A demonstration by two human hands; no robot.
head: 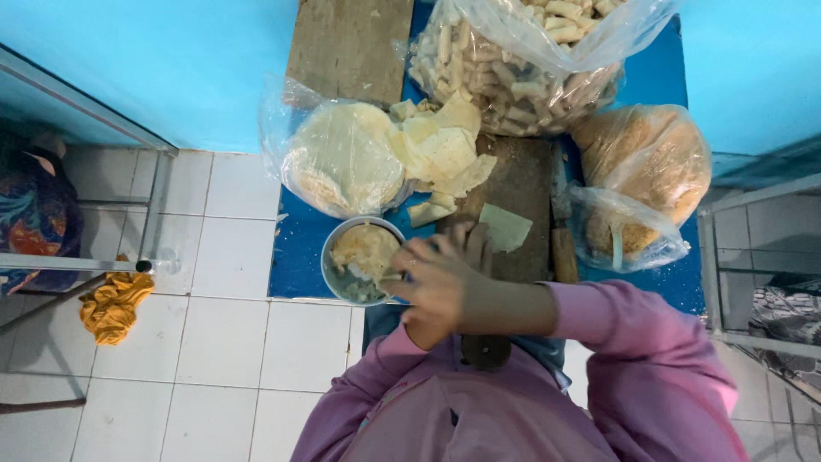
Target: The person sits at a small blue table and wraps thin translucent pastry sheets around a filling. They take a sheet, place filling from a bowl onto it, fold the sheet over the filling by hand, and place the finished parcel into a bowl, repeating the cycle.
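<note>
My right hand [438, 278] reaches leftward across my body, its fingertips bunched at the rim of a round metal bowl [335, 272] of pale filling. Whether it holds anything is unclear. My left hand [473, 245] lies mostly hidden under the right one, with only dark fingertips showing above it on the wooden board [522, 184]. A pale wrapper piece [505, 228] lies just right of those fingertips. Beyond the bowl sits a stack of round wrappers [342, 162] in a clear bag, with cut wrapper pieces [442, 150] beside it.
A clear bag of rolled pieces [513, 73] and a bag of brown crumbs [646, 158] stand at the back of the blue table [299, 257]. A wooden-handled knife [562, 244] lies on the board's right. An orange cloth [111, 305] lies on the white tiled floor beside a metal frame [154, 214].
</note>
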